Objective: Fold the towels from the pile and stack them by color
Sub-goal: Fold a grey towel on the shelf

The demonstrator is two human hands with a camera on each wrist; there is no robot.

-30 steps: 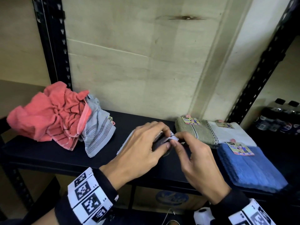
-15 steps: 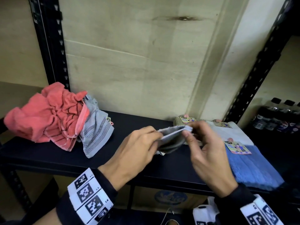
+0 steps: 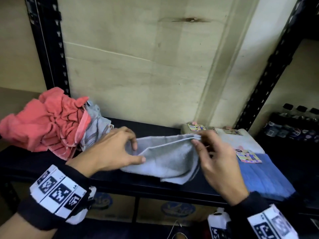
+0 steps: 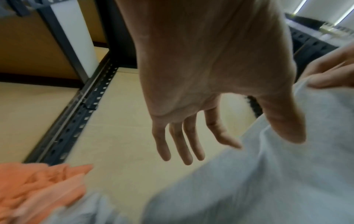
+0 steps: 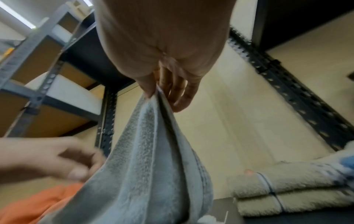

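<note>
Head view: on the black metal shelf (image 3: 51, 163), the right hand (image 3: 215, 163) pinches the fluffy grey towel (image 3: 169, 159) by its doubled edge; crumpled coral towels (image 3: 43, 121) lie far left.
Left wrist view: the left hand (image 4: 201, 91) has loose, nearly straight fingers (image 4: 180, 144), gripping nothing.
Right wrist view: folded beige terry towels (image 5: 287, 189) lie at right.

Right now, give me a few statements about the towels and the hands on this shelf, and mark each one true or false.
1. The right hand pinches the grey towel. True.
2. The blue towel lies crumpled in the pile. False: it lies folded on the right.
3. The red towel is unfolded. True.
4. The left hand grips the red towel. False: it is at the grey towel's left end.
</note>
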